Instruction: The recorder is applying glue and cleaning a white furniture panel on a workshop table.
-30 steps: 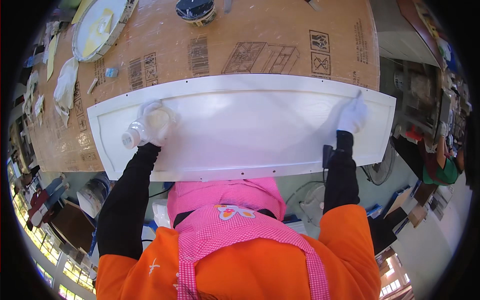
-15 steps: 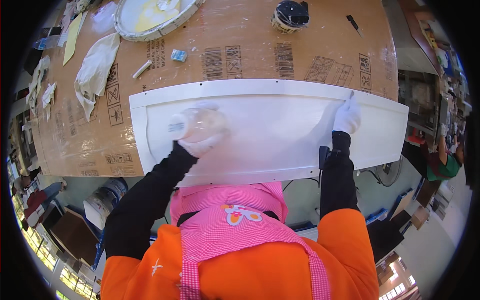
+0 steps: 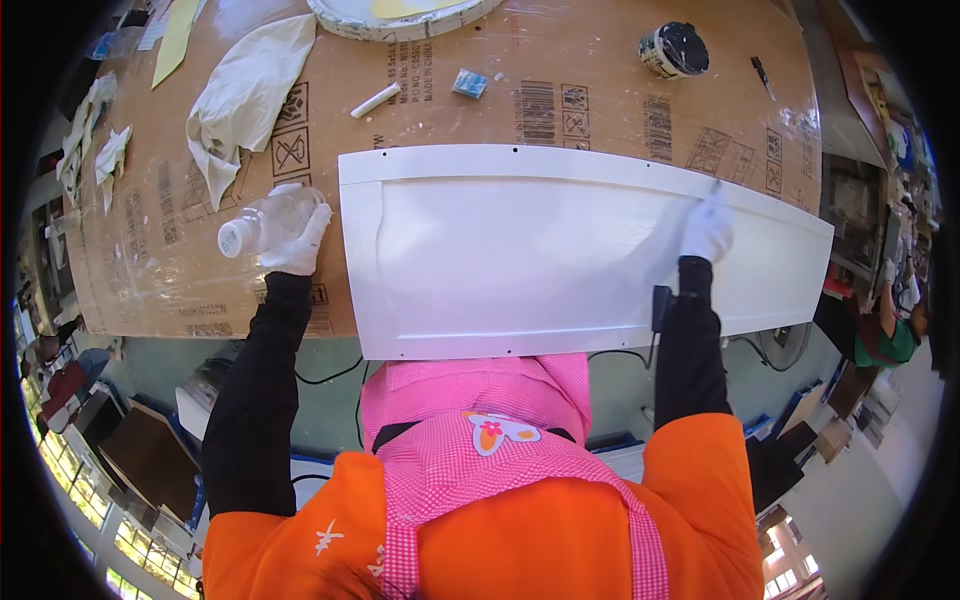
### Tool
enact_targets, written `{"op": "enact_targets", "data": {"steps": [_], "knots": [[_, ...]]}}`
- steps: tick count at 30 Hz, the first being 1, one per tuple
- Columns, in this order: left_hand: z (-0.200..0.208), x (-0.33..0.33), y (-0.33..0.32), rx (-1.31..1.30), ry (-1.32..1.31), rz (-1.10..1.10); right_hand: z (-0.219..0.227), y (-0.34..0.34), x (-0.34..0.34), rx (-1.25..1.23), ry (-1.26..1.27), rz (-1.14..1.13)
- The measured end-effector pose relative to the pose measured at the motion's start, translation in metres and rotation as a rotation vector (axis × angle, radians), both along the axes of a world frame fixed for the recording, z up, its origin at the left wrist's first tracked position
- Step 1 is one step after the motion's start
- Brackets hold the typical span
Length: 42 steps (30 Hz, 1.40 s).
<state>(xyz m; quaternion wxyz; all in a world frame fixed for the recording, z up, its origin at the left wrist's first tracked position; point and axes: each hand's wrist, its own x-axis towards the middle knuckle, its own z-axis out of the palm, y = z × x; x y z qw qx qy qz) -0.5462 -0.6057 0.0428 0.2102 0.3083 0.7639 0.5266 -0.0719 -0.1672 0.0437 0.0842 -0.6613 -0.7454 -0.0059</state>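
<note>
gripping a clear bottle (image 3: pixel 262 222), the left hand (image 3: pixel 304 238), in a white glove, fingers wrapped about the bottle's side; bottle tipped over, its white cap (image 3: pixel 231 239) directed left and slightly toward the wearer; contents, if any, cannot be told. place: over the cardboard, just left of the white panel (image 3: pixel 500 255).

right hand (image 3: pixel 708 232), likewise gloved in white: fingers closed on a slim tool (image 3: pixel 716 187), of which only a blurred grey tip shows, aimed at the panel's far edge. place: above the panel's right half; contact with the surface cannot be told.

panel: long, glossy, with a raised border and small dark holes along its far and near edges; laid flat on the cardboard covering (image 3: pixel 170 280), near edge close against the apron.

sleeves: black (image 3: pixel 250 385), one on each forearm. apron: pink check (image 3: pixel 470 390), butterfly patch at the front, worn over an orange shirt (image 3: pixel 540 540).

beyond the panel, left to right: yellow strip (image 3: pixel 177 45); crumpled pale cloth (image 3: pixel 250 95); short white stick (image 3: pixel 375 100); round white tray (image 3: pixel 420 29), partly cut off by the upper edge; small blue block (image 3: pixel 469 83); dark-topped tub (image 3: pixel 675 52); black-handled tool (image 3: pixel 762 75).

far right, well apart: another person in green (image 3: pixel 880 345).
</note>
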Motion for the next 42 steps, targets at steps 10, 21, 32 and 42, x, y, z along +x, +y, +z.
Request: {"op": "enact_targets", "data": {"steps": [10, 21, 32, 42], "knots": [[-0.001, 0.002, 0.008, -0.307, 0.491, 0.172, -0.004, -0.213, -0.229, -0.110, 0.107, 0.838], [0.016, 0.014, 0.036, -0.041, 0.321, 0.165, -0.004, -0.095, -0.113, 0.251, 0.099, 0.554], [0.005, 0.007, 0.023, -0.052, 0.232, 0.201, 0.043, -0.220, -0.305, -0.243, 0.243, 0.938], [-0.010, 0.009, 0.017, -0.236, 0.169, 0.296, 0.037, -0.212, -0.316, -0.310, 0.328, 1.109]]}}
